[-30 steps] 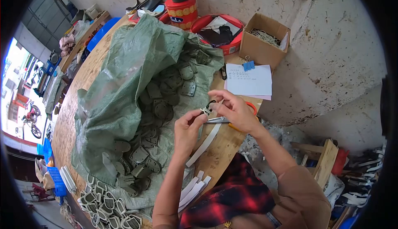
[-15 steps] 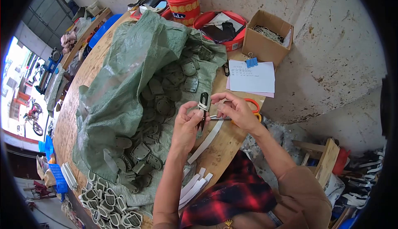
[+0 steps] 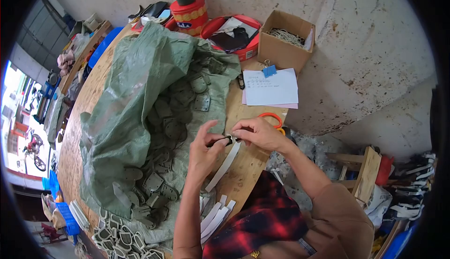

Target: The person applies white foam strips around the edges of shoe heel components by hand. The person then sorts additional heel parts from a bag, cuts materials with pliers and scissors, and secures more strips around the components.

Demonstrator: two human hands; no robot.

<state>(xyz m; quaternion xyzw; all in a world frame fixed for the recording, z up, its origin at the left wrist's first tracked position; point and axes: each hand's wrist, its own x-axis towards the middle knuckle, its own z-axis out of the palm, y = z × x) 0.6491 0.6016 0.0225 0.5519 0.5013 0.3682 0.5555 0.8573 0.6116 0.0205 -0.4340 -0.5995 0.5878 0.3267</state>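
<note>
My left hand [image 3: 204, 151] is closed round a small black tool [image 3: 228, 140], held low over the table's right edge. The fingertips hide much of its length. My right hand [image 3: 258, 134] pinches at the tool's right end, where a bit of white shows; exactly what lies between those fingertips is hidden. Below both hands a white strip [image 3: 224, 169] lies aslant on the wooden table [image 3: 246, 165]. Scissors with orange handles [image 3: 272, 116] lie partly behind my right hand. More white strips [image 3: 218, 220] are bunched nearer my body.
A green woven sack [image 3: 122, 104] covers much of the table, with grey-green rounded pieces [image 3: 174, 128] spilling from it. Pale-rimmed pieces [image 3: 121, 235] are piled at the front. Behind stand a cardboard box [image 3: 286, 45], a red tray [image 3: 253, 50], a red tin [image 3: 190, 17] and papers [image 3: 272, 90].
The black tool has gone from upright to nearly level, and its white wrapping is now mostly hidden. My right hand has come in to its end. The camera view has shifted slightly.
</note>
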